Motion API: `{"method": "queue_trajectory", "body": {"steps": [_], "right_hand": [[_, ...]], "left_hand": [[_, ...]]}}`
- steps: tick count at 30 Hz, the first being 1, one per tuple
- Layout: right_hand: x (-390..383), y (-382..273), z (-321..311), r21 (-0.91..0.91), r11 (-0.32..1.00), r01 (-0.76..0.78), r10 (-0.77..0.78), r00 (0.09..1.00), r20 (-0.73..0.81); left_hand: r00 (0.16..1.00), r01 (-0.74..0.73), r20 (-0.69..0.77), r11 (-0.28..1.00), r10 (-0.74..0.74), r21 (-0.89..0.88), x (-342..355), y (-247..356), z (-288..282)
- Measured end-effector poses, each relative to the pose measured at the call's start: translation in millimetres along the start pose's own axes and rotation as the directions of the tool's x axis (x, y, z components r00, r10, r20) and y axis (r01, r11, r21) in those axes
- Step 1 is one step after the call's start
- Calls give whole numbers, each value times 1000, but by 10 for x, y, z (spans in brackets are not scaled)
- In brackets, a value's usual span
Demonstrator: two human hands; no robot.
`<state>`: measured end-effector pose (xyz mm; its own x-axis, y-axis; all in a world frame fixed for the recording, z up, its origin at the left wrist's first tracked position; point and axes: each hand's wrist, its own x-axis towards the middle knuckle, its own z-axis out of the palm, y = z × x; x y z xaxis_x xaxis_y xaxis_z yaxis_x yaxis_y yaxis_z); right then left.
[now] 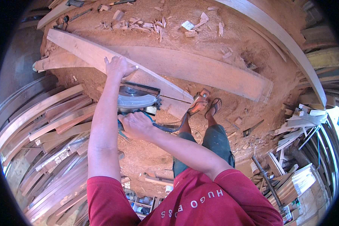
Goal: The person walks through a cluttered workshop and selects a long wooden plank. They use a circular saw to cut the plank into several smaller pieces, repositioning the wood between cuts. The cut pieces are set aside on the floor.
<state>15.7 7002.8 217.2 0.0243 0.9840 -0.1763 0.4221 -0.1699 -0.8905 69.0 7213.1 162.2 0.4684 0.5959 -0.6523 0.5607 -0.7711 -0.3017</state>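
My left hand (118, 67) rests on a long pale plank (77, 44), thumb and a finger spread; the fingers by the far edge are partly hidden. My right hand (135, 125) is wrapped around the handle of a circular saw (138, 102). The saw sits at the plank's near side, its round blade and flat base plate facing up into view. A dark cord runs from the saw toward my legs. Beneath the pale plank, a wider curved board (214, 71) lies across the ground.
An orange power tool (199, 102) lies by my sandalled foot (214, 107). Stacked boards (60, 113) fill the left side; offcuts (301, 120) pile up at the right. A long curved timber (286, 37) arcs across the far right. Wood scraps (147, 25) litter the sawdust-covered ground. A handsaw (252, 129) lies to the right.
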Motion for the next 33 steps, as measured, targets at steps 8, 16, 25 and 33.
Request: {"method": "queue_trajectory", "body": {"steps": [8,16,25,33], "right_hand": [[14,11,42,-28,1000,14,-16,998,-58],[48,31,86,9,1000,15,-14,999,-42],[20,-9,148,-15,1000,5,-7,995,-103],[-367,-238,-48,-88,981,-171,168,985,-38]], "left_hand": [[1000,11,11,1000,-11,1,16,32,-44],[998,21,52,1000,-21,1,3,30,-78],[998,6,-55,1000,-7,-7,54,-52,85],[998,-36,-56,998,34,-42,31,-79,-31]]}}
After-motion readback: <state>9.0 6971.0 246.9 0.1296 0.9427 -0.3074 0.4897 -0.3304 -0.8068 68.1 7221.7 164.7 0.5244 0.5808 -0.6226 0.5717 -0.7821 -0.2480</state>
